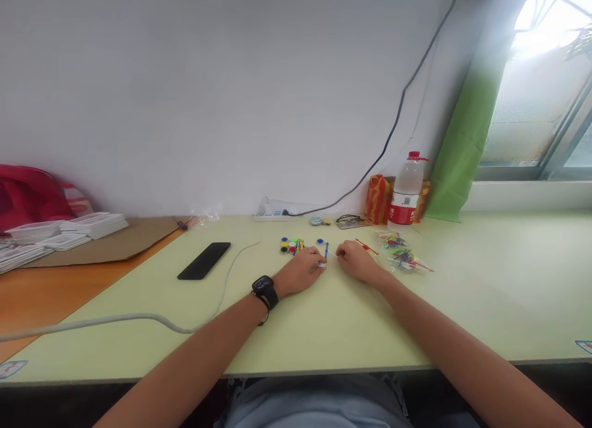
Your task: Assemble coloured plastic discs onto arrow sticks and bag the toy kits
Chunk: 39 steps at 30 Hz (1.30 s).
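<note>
My left hand [303,269], with a black watch on the wrist, rests near the table's middle, its fingers together on a small white piece [320,264]. To its right, my right hand [357,259] is closed at the end of a thin white stick [332,254]. Between the hands lies a blue stick [326,250], with a blue round piece [320,241] behind it. Colored round pieces [292,245] and a bunch of colored sticks [300,245] sit just behind my left hand. Red sticks [366,246] lie beyond my right hand.
Clear bags of colored parts [403,255] lie at right, near a large bottle [407,193]. A black phone [204,261] and a pale cable [152,317] are at left. A power strip [272,217] stands by the wall. White trays [92,224] lie on cardboard [139,238] at far left.
</note>
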Each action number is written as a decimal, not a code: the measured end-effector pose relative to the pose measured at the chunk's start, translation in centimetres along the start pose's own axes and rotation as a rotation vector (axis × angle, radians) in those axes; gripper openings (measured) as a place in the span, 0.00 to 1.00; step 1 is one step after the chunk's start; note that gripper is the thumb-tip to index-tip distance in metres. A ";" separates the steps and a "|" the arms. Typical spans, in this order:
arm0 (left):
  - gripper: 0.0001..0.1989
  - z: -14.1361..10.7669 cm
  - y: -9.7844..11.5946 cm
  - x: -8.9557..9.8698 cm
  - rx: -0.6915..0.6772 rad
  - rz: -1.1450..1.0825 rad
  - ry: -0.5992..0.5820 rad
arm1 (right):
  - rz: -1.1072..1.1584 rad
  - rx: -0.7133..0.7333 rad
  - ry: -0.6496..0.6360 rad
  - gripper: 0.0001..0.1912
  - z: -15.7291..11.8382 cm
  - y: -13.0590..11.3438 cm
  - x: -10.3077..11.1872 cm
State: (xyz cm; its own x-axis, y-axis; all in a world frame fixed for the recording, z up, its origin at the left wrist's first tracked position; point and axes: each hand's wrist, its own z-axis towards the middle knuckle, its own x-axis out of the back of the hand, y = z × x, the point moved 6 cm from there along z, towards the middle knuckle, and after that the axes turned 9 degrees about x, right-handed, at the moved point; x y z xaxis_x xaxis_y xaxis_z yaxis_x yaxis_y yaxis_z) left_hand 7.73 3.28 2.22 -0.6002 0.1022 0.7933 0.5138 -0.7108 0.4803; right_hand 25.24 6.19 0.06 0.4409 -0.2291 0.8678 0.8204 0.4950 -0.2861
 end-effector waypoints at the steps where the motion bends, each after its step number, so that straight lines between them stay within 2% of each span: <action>1: 0.11 0.0 -0.2 0.2 0.017 -0.029 -0.013 | 0.005 -0.001 -0.001 0.09 -0.1 0.0 0.0; 5: 0.12 0.1 -1.2 1.0 0.133 -0.120 -0.058 | 0.017 -0.016 0.018 0.08 -0.3 -0.1 0.6; 9: 0.14 0.2 -1.8 1.4 0.236 -0.300 -0.039 | 0.052 -0.058 0.068 0.06 -0.4 0.2 1.3; 13: 0.19 0.3 -2.4 1.2 0.302 -0.435 -0.012 | 0.160 -0.040 0.125 0.06 -0.2 -0.3 1.7; 18: 0.19 0.3 -2.8 0.6 0.367 -0.529 -0.045 | 0.313 0.027 0.220 0.07 0.0 -1.8 2.5; 23: 0.21 0.3 -2.6 0.8 0.412 -0.592 -0.011 | 0.422 0.032 0.281 0.02 0.0 -2.5 3.3; 28: 0.20 0.3 -2.7 1.1 0.455 -0.597 0.020 | 0.503 0.104 0.256 0.09 0.1 -3.4 3.1; 32: 0.19 0.3 -3.2 1.1 0.444 -0.586 0.036 | 0.535 0.117 0.159 0.16 -0.2 -4.5 2.7; 36: 0.20 0.4 -3.4 1.0 0.454 -0.612 0.017 | 0.621 0.009 0.082 0.16 -1.0 -4.8 2.7; 39: 0.21 0.3 -3.4 1.0 0.472 -0.608 0.025 | 0.661 -0.003 0.080 0.07 -1.2 -4.8 2.7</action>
State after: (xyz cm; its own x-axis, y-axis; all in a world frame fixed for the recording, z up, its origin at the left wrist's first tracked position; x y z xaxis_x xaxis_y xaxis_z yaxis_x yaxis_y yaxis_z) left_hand 5.60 6.03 1.53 -0.8715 0.3604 0.3327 0.2927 -0.1621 0.9424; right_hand 22.91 2.21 3.32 0.8771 0.0599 0.4765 0.3693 0.5501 -0.7490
